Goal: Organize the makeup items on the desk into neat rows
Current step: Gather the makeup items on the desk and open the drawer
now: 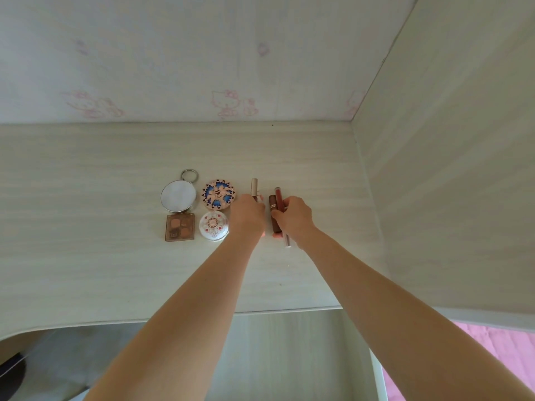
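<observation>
On the pale wood desk [86, 270] four compacts form a square: a round silver mirror with a ring [178, 196], a round blue-flowered compact [218, 194], a square brown eyeshadow palette [179, 227] and a round white compact [213, 226]. To their right my left hand [249, 214] covers the lower part of a beige tube [254, 186] and seems to hold it. My right hand [295, 217] grips a thin dark-red lip tube [279, 199], with a brown lipstick [273, 212] lying just to its left.
A wall with faded pink cartoon-cat prints [225, 102] stands behind the desk. A pale side panel [448, 169] closes the right. The desk's front edge [260, 311] runs below my forearms, with a pink cloth [506, 357] at the lower right.
</observation>
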Available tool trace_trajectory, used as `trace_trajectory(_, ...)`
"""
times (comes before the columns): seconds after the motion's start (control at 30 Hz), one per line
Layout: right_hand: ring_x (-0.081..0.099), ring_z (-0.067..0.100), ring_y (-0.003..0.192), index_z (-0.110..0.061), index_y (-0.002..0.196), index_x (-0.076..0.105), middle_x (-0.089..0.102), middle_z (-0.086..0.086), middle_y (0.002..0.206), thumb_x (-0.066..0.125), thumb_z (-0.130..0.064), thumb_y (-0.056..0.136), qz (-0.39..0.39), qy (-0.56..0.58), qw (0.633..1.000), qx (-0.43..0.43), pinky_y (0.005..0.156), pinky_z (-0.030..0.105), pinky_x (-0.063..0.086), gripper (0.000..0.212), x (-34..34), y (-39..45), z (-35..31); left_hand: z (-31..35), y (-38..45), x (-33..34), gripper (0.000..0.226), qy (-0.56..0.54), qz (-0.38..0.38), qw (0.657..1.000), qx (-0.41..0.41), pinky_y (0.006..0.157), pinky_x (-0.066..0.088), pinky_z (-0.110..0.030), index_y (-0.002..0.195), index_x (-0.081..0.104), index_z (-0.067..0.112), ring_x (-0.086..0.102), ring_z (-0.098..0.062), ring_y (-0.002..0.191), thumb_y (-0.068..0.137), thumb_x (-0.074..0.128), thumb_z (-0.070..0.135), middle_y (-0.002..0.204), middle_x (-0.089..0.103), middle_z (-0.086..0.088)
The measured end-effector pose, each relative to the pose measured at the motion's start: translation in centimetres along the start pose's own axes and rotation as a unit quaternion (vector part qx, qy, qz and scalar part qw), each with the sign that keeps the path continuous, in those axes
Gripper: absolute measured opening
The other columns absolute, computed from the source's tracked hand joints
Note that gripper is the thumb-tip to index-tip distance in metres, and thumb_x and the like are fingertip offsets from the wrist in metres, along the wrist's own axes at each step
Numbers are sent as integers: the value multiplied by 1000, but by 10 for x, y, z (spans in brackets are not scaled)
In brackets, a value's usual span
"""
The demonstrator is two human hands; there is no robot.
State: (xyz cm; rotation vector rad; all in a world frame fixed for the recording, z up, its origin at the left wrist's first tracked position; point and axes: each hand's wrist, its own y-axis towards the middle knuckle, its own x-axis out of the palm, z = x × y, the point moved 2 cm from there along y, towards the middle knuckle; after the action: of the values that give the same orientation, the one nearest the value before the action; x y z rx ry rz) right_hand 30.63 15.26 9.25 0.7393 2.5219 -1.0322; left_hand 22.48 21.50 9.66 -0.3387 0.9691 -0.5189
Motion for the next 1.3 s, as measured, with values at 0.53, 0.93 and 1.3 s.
trace_trajectory(0.53, 56, 23, 69, -11, 80, 59, 58, 3, 71, 65, -27, 85, 47, -80, 996, -14, 52, 26, 36, 17, -3, 17, 11, -14, -4, 3, 15, -51, 1, 999, -11, 29, 34, -11, 85, 49, 3, 51, -15, 50, 98, 43, 8, 64, 47, -3)
trace_trajectory(0.93, 65, 28, 85, -8, 94, 64, 67, 9, 92, 65, -17, 83, 65, -109, 991, -43, 77, 40, 55, 14, -2, 18, 12, -21, 5, 12, 19, 17, 59, 998, 6, 74, 57, -46, 108, 51, -2, 65, -37, 91, 91, 50, 7, 108, 59, -20)
trace_trajectory(1.3, 58, 25, 98, -11, 110, 60, 63, 7, 110, 50, -16, 89, 43, -132, 988, -69, 83, 33, 49, 24, -14, 3, 15, -21, -12, 7, 16, 60, 84, 992, 72, 68, 52, -42, 107, 50, -1, 61, -37, 89, 94, 43, 4, 104, 57, -20)
